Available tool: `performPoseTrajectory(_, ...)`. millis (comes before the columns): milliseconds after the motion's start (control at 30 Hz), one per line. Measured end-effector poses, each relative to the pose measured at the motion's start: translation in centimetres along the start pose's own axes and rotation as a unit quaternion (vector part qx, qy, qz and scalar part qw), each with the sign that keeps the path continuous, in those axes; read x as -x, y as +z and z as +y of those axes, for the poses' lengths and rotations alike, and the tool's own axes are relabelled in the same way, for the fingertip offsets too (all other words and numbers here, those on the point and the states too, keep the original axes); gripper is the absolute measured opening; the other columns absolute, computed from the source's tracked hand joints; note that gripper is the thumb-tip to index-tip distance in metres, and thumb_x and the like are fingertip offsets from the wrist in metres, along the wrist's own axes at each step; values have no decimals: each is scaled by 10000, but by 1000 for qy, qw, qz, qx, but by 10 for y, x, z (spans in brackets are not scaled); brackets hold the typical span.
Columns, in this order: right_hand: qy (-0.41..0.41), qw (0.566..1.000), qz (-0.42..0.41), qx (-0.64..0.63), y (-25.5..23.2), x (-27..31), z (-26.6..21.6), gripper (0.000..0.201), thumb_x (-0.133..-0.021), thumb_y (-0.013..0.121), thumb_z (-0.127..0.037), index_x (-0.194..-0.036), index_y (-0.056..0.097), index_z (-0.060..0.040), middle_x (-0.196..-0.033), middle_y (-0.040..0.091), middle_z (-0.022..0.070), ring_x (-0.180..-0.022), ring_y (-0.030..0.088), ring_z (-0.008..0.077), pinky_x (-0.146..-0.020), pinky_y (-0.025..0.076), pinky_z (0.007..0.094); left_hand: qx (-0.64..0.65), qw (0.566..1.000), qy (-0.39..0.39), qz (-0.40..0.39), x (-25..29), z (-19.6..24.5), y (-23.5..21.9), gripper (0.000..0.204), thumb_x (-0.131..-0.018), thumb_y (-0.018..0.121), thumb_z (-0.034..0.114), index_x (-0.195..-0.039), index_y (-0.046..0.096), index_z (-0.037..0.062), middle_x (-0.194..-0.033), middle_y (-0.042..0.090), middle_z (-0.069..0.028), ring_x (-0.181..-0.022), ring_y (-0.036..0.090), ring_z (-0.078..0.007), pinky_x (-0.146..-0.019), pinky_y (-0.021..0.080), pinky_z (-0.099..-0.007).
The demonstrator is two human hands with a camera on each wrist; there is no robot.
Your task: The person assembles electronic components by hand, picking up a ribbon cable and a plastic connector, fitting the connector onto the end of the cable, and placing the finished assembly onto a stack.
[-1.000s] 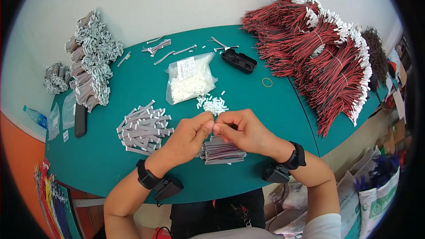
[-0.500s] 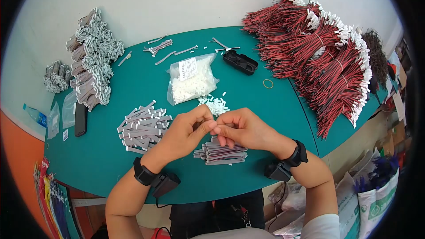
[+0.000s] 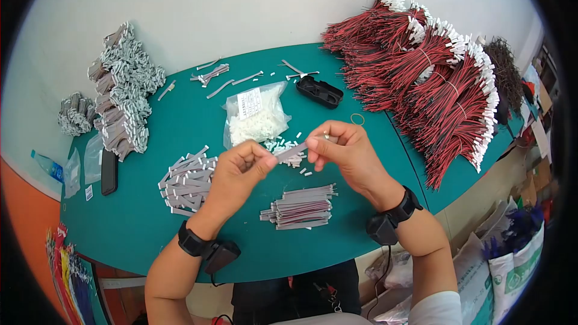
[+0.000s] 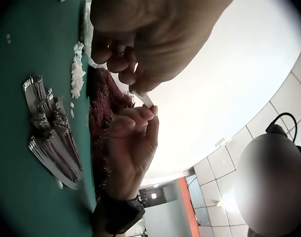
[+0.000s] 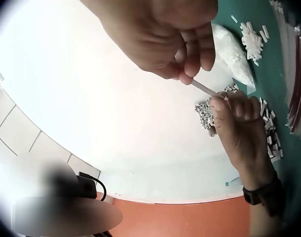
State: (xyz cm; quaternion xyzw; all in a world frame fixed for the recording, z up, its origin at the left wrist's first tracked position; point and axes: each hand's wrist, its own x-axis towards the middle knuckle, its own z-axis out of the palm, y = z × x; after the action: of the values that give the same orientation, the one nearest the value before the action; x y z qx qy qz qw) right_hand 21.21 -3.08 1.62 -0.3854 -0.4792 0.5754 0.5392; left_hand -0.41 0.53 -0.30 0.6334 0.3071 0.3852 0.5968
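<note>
A short grey ribbon cable (image 3: pixel 293 151) stretches between both hands above the table. My left hand (image 3: pixel 239 171) pinches its left end between thumb and index finger. The other end is pinched by my right hand (image 3: pixel 348 151), where a small pale piece shows by the index finger. In the right wrist view the cable (image 5: pixel 203 88) runs straight from one set of fingertips to the other. Below the hands lies a stack of grey ribbon cables (image 3: pixel 298 207). Loose white connector housings (image 3: pixel 295 159) are scattered just behind the held cable.
A clear bag of white housings (image 3: pixel 256 120) lies behind the hands, beside a black case (image 3: pixel 320 91). Ribbon cables with white ends (image 3: pixel 183 183) are heaped on the left. Bundled grey cables (image 3: pixel 123 93) and red-black wires (image 3: pixel 421 78) pile up at the back of the green table (image 3: pixel 355 253).
Both hands have moved slightly up and apart from their fingertip-to-fingertip position. The grey ribbon cable now shows between them, and the stack below is more exposed.
</note>
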Motion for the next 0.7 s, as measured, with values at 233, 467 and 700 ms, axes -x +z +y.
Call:
performPoseTrajectory(233, -41, 999, -1, -23, 11, 2, 9, 119, -879, 623, -133, -877, 589, -19, -787, 635, 53, -674, 591, 97, -601, 484, 233, -101, 989, -27, -103, 9, -2, 16, 182, -827, 696, 136, -943, 616, 21, -676, 540, 46, -567, 426, -13, -517, 340, -184)
performPoseTrajectory(467, -1, 995, -86, 53, 14, 7, 10, 121, -903, 589, -125, -883, 559, -9, -782, 650, 51, -717, 614, 78, -644, 491, 208, 55, 997, 61, -14, 3, -5, 17, 240, -849, 665, 104, -1049, 570, 11, -812, 578, -7, -698, 547, -51, -641, 441, -201)
performPoseTrajectory(700, 12, 987, -69, 143, 22, 11, 17, 130, -890, 608, -123, -889, 585, 5, -753, 645, 35, -690, 609, 68, -611, 490, 204, 78, 997, 15, -1, 8, 6, 20, 155, -860, 638, 78, -983, 575, 8, -853, 621, -37, -762, 582, -78, -677, 453, -214)
